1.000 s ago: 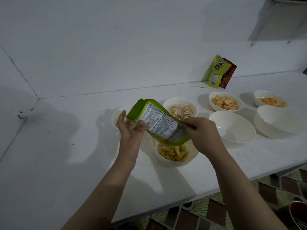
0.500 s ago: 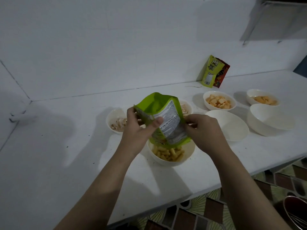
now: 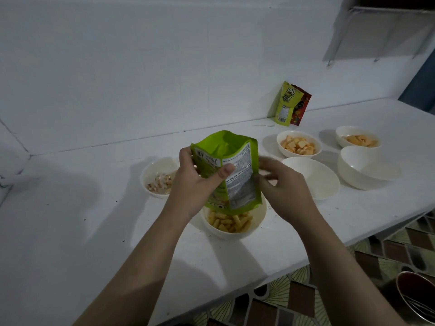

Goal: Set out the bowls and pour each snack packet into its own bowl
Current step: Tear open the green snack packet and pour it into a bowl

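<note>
The green foil snack packet [image 3: 231, 171] with a white printed label on its back stood upright in the air, its torn mouth open at the top and its bottom edge just above the white round bowl of yellow stick snacks [image 3: 233, 223]. The packet looked creased and partly flattened, and the label text was too small to read. The left hand [image 3: 200, 184] gripped the packet on its left side, with the thumb pressed across the label and the fingers curled behind the foil. The right hand [image 3: 281, 191] was just beside the right edge of the packet; its fingers were blurred and loosely bent, and I cannot tell if they touched the foil.

The stick snack bowl sat on the white surface [image 3: 70, 231], near its front edge. To the left of this bowl and further back stood a small white bowl with pale mixed snacks [image 3: 159, 178]. To the right of the stick snack bowl lay a wide shallow white bowl [image 3: 313, 178], and beyond it a deep white bowl [image 3: 367, 169]. Behind these two stood a white bowl of orange cube snacks [image 3: 299, 144] and a white bowl of orange crisps [image 3: 357, 138]. Far behind the stick snack bowl, two more packets leaned on the white wall [image 3: 164, 67]: a yellow-green snack packet [image 3: 286, 104] and, touching it, a dark red snack packet [image 3: 302, 108].
</note>
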A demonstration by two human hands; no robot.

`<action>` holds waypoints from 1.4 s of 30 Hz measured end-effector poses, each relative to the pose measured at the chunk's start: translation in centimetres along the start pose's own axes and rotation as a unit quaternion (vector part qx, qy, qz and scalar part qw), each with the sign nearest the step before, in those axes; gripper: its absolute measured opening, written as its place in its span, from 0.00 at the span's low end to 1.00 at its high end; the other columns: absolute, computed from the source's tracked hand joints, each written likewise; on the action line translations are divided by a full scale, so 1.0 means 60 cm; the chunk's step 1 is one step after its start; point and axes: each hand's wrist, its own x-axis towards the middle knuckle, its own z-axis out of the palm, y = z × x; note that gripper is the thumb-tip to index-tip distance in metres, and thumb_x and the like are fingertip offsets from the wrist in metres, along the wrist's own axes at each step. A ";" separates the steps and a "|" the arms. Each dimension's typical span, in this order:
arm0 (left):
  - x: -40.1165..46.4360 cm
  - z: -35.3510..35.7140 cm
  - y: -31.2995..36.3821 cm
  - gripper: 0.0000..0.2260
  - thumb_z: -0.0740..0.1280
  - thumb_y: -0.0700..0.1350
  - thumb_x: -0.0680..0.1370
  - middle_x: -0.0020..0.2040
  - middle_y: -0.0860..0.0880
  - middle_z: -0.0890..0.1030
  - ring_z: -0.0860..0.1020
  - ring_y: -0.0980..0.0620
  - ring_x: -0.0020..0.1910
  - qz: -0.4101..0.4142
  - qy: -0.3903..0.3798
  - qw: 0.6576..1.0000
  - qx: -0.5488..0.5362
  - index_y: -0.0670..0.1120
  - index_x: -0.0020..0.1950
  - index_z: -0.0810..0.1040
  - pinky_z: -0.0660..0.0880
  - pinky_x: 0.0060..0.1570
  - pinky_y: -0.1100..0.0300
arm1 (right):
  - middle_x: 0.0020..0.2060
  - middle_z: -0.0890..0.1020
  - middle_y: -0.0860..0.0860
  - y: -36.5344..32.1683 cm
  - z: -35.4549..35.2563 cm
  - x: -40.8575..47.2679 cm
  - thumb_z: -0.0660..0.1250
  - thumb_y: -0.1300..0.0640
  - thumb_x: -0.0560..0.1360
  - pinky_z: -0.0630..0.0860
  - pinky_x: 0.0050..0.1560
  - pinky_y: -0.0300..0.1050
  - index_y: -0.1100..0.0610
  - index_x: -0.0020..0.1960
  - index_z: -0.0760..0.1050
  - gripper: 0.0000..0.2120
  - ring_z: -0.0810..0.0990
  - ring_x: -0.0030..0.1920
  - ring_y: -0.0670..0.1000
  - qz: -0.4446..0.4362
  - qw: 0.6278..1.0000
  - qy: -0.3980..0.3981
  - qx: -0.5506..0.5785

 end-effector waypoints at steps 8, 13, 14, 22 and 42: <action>0.002 -0.001 0.002 0.35 0.72 0.67 0.60 0.53 0.61 0.77 0.79 0.55 0.55 -0.011 0.024 1.000 0.012 0.53 0.60 0.65 0.79 0.52 0.55 | 0.67 0.76 0.39 -0.029 -0.003 -0.012 0.65 0.51 0.80 0.73 0.64 0.41 0.42 0.72 0.69 0.21 0.75 0.65 0.39 0.018 0.947 -0.063 0.315; 0.007 0.000 -0.002 0.37 0.72 0.72 0.59 0.53 0.59 0.78 0.80 0.53 0.54 -0.012 0.021 1.000 0.018 0.55 0.58 0.65 0.80 0.53 0.49 | 0.67 0.76 0.37 -0.027 0.015 -0.011 0.64 0.51 0.80 0.70 0.70 0.52 0.35 0.72 0.67 0.22 0.74 0.67 0.39 0.005 0.949 -0.070 0.306; 0.007 -0.001 -0.004 0.38 0.71 0.73 0.58 0.54 0.58 0.78 0.79 0.53 0.54 -0.013 0.016 1.000 0.018 0.55 0.58 0.64 0.80 0.53 0.49 | 0.64 0.77 0.36 -0.026 0.017 -0.009 0.64 0.52 0.81 0.72 0.69 0.52 0.34 0.69 0.69 0.21 0.75 0.66 0.40 -0.002 0.952 -0.072 0.297; 0.010 -0.002 -0.015 0.26 0.73 0.60 0.67 0.50 0.55 0.83 0.82 0.57 0.50 0.016 -0.060 0.995 -0.080 0.52 0.57 0.67 0.79 0.46 0.59 | 0.54 0.84 0.45 -0.017 0.017 0.003 0.72 0.44 0.72 0.78 0.61 0.55 0.46 0.62 0.73 0.21 0.82 0.57 0.47 0.036 0.947 -0.057 0.313; 0.037 0.002 0.000 0.11 0.74 0.50 0.69 0.38 0.53 0.85 0.83 0.56 0.40 0.043 0.020 0.989 -0.141 0.47 0.44 0.76 0.79 0.38 0.63 | 0.50 0.86 0.51 -0.018 -0.003 0.027 0.74 0.53 0.70 0.81 0.52 0.50 0.54 0.59 0.79 0.19 0.85 0.51 0.51 0.019 0.929 -0.060 0.365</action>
